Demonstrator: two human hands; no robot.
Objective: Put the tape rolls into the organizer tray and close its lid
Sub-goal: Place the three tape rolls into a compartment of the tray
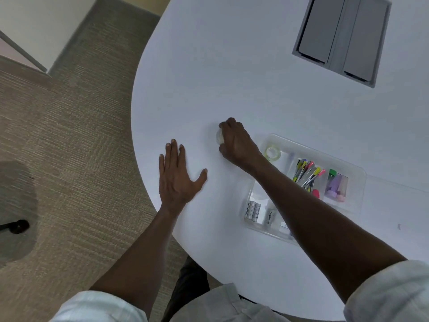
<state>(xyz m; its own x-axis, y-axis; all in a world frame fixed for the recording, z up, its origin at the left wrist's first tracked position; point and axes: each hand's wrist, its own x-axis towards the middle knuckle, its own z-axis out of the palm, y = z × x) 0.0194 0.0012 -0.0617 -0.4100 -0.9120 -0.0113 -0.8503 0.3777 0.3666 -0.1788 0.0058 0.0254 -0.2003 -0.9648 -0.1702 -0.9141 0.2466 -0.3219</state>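
Note:
A clear plastic organizer tray (358,182) lies on the white table at the right, its top uncovered. One clear tape roll (272,153) sits in the tray's far left compartment. My right hand (234,141) reaches across the tray to its left, fingers curled around a second clear tape roll (219,137) that rests on the table; most of that roll is hidden under my fingers. My left hand (177,176) lies flat on the table with fingers spread, holding nothing. I see no lid.
The tray also holds coloured pens (306,173), erasers or small bottles (336,185) and boxed refills (253,211). A grey cable hatch (341,36) is set in the table at the far right. The table's curved edge (134,135) runs past my left hand, carpet below.

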